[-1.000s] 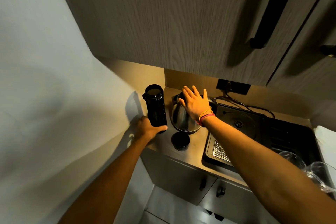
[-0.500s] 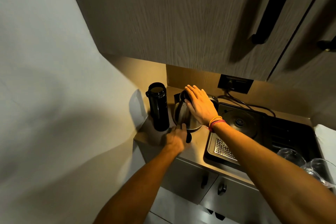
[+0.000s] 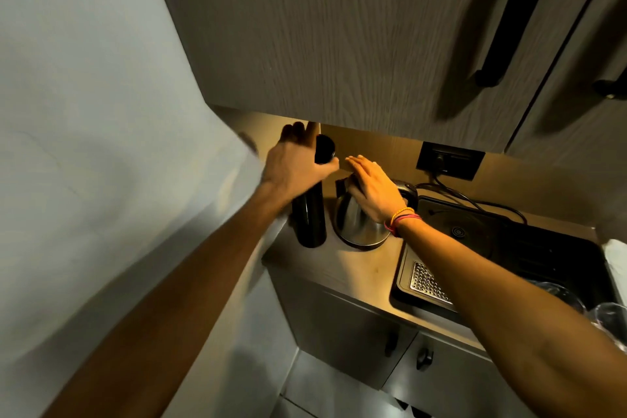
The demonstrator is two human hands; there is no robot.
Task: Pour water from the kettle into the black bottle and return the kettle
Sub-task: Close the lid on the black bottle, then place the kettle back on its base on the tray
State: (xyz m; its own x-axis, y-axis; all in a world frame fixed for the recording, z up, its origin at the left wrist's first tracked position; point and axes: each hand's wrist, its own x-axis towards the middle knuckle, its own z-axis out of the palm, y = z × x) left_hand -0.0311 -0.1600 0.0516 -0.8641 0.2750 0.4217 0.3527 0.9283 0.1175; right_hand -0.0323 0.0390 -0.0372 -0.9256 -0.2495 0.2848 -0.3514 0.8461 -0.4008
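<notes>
Seen from the head camera: a tall black bottle (image 3: 309, 214) standing upright on the worktop (image 3: 359, 268), close to the wall. Just beside it, on the right, a shiny steel kettle (image 3: 356, 224), also on the worktop. Left hand (image 3: 298, 163) curled over the bottle's top, holding something black there, maybe the cap; hard to tell. Right hand (image 3: 375, 192) lying flat and open on top of the kettle, fingers spread. Black tray (image 3: 509, 248) with a metal grid further right, wall socket (image 3: 449, 159) behind.
</notes>
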